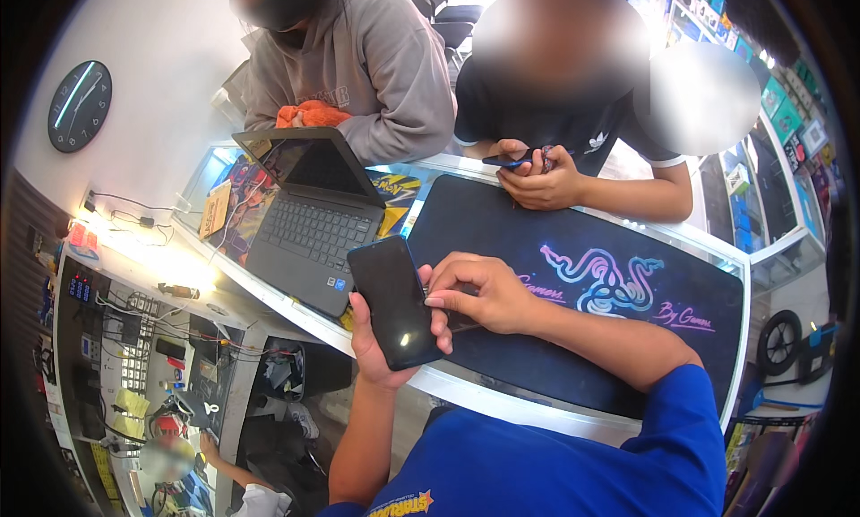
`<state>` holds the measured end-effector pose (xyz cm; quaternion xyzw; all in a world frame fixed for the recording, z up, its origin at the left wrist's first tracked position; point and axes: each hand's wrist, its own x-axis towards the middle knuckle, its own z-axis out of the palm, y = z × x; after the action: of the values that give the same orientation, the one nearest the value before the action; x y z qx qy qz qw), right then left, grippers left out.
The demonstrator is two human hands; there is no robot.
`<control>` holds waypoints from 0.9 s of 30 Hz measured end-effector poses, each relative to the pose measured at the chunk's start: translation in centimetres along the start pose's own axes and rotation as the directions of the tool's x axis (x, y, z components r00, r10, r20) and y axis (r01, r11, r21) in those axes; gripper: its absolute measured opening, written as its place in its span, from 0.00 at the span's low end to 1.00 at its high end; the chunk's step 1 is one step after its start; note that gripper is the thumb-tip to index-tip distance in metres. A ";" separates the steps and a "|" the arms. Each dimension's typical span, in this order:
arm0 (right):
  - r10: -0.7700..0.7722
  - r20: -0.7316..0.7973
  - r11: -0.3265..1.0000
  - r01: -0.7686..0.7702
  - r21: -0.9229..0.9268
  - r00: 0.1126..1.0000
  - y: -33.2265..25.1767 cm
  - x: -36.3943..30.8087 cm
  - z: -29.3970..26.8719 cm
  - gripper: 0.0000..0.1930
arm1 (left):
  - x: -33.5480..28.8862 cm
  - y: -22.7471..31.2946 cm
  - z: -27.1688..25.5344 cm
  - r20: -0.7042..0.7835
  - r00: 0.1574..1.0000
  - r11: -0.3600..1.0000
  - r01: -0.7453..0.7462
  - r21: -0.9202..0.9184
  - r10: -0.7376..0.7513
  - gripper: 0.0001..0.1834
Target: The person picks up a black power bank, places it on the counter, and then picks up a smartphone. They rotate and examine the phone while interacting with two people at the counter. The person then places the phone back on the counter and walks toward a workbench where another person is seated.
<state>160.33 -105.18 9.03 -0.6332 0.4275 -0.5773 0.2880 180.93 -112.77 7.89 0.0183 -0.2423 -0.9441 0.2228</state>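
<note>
**Phone held in both hands above the bench edge**

A dark phone (394,300) is cradled from below in the left hand (376,348), whose grip is closed on it: the palm lies under the lower end and fingertips show along the right edge. The screen is dark and faces up, with a small glint near its lower part. The right hand (475,295) is laid against the phone's right edge, its fingers curled and its thumb pressed on the side near the lower corner; its grip is closed on the phone too. The phone is held tilted, just over the near edge of the bench (573,214), between an open laptop (313,223) on its left and a black mat (609,293) with a glowing snake design on its right.

Across the bench, another phone (512,161) is held in the hands of a person in a black shirt. A person in a grey hoodie is seated behind the laptop. A round clock (79,106) is hung on the wall at the left.
</note>
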 end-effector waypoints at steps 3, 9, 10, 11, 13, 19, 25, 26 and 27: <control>-0.273 0.066 0.927 0.281 -0.248 0.960 -0.4 0.1 -0.7 0.06 | 0.2 -0.1 0.7 -0.144 0.989 0.995 -0.021 0.095 0.034 0.55; -0.291 0.037 0.925 0.291 -0.244 0.956 -0.5 -0.2 -1.0 0.07 | -0.8 2.1 -1.2 -0.110 0.992 0.986 -0.080 -0.149 0.064 0.49; -0.221 0.018 0.954 0.220 -0.202 0.975 -0.1 -0.3 -0.8 0.07 | -1.1 2.2 -1.2 -0.105 0.992 0.987 -0.085 -0.137 0.071 0.49; -0.137 0.001 0.977 0.135 -0.162 0.991 0.4 -0.6 -0.6 0.06 | -1.3 2.3 -1.2 -0.099 0.992 0.988 -0.089 -0.125 0.077 0.50; 0.033 0.014 0.997 -0.032 -0.072 0.999 1.1 -0.8 0.0 0.07 | -1.7 2.5 -1.0 -0.074 0.994 0.987 -0.095 -0.130 0.086 0.50; 0.290 0.073 0.934 -0.299 0.196 0.954 1.6 -0.7 0.8 0.17 | -2.4 2.4 -0.8 -0.024 0.993 0.987 -0.117 -0.114 0.115 0.44; 0.442 0.223 0.683 -0.487 0.545 0.869 1.4 0.2 -0.6 0.40 | 0.1 1.3 0.8 -0.393 0.838 0.757 -0.036 0.653 0.379 0.32; 0.450 0.267 0.579 -0.506 0.639 0.852 1.2 0.4 -0.4 0.41 | 0.9 0.7 0.4 -0.370 0.802 0.668 -0.048 0.742 0.469 0.32; 0.451 0.311 0.463 -0.517 0.719 0.837 1.0 0.6 0.1 0.43 | 1.4 0.0 -0.1 -0.346 0.796 0.586 -0.014 0.810 0.497 0.31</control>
<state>160.17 -106.13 8.48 -0.3172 0.2834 -0.5729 0.7006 179.69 -113.45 7.91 0.3401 -0.5502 -0.6548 0.3910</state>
